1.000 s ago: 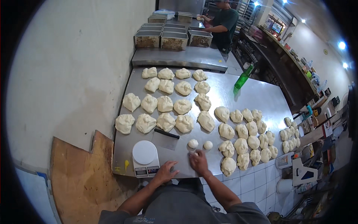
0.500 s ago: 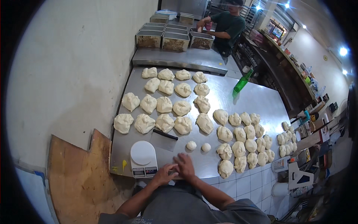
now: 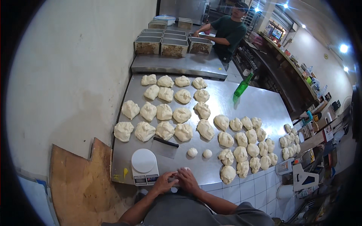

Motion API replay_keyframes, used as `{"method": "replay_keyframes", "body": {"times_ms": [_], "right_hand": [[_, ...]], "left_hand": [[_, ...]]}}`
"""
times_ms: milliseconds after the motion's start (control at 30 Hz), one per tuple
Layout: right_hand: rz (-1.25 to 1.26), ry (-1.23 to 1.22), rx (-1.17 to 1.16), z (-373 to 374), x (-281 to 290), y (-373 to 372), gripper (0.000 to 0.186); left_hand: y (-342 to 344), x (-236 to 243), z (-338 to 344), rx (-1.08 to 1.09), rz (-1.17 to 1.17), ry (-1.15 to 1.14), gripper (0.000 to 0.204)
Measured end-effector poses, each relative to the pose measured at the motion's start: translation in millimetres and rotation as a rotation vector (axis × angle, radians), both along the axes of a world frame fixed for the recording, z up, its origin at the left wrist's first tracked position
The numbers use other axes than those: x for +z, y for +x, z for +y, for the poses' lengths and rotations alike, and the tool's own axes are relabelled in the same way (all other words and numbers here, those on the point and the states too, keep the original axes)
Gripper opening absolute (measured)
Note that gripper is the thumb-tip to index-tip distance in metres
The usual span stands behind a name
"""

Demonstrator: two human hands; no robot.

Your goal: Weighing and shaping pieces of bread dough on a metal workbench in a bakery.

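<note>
Grip of left hand [image 3: 164,183] and right hand [image 3: 188,180] is brought close together, lower centre, at the surface [image 3: 260,101]; whether anything is clamped cannot be told. Two small dough balls [image 3: 192,152], round, without long axis, are seen above and rightward, nearer the right hand, which is drawn leftward since one second ago.

Glossy metal table [image 3: 260,100], matt lumpy dough pieces [image 3: 164,112], shiny glass bottle [image 3: 241,87]
</note>
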State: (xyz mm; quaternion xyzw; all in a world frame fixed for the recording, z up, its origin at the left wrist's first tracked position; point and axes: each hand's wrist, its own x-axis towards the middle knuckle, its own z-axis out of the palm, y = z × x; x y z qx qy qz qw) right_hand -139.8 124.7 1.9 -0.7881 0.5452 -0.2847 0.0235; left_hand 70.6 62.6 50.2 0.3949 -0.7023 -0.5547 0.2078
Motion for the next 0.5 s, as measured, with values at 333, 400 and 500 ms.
{"method": "replay_keyframes", "body": {"times_ms": [333,400,500], "right_hand": [[-0.174,-0.032,-0.093,-22.0,-4.4,1.5,0.037],[-0.098,0.036,0.014,6.6,-19.3,-12.2,0.036],[-0.235,0.392,-0.005,33.2,-42.4,-66.7,0.039]], "left_hand": [[-4.6,-3.0,5.5,-0.02,0.029,0.024,0.05],[-1.8,0.7,2.1,-0.021,0.02,0.008,0.05],[-5.2,5.5,4.2,0.002,0.009,-0.02,0.05]]}}
